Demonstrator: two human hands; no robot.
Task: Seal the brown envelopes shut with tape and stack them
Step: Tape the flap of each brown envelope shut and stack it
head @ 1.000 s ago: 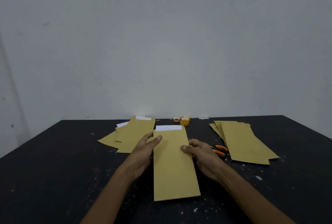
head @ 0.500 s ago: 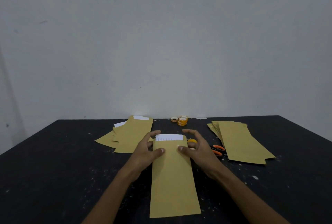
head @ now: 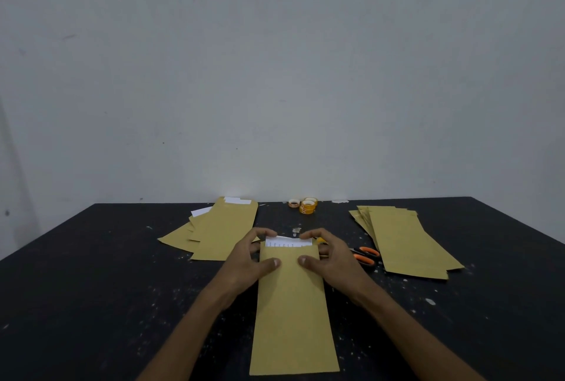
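Pinching one envelope (head: 293,304), two hands (head: 244,263) (head: 334,260); two envelope piles (head: 223,227) (head: 406,243) flanking

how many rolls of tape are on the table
3, clustered at the far edge of the table, between the left envelope pile and the right envelope pile: small tape roll leftmost, front tape roll beside it, rear tape roll just behind. More may be hidden behind them.

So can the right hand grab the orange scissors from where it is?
Probably yes. The orange scissors lie on the table right beside the right hand, on its outer side, with nothing between them. The hand would first have to let go of the brown envelope it is pinching.
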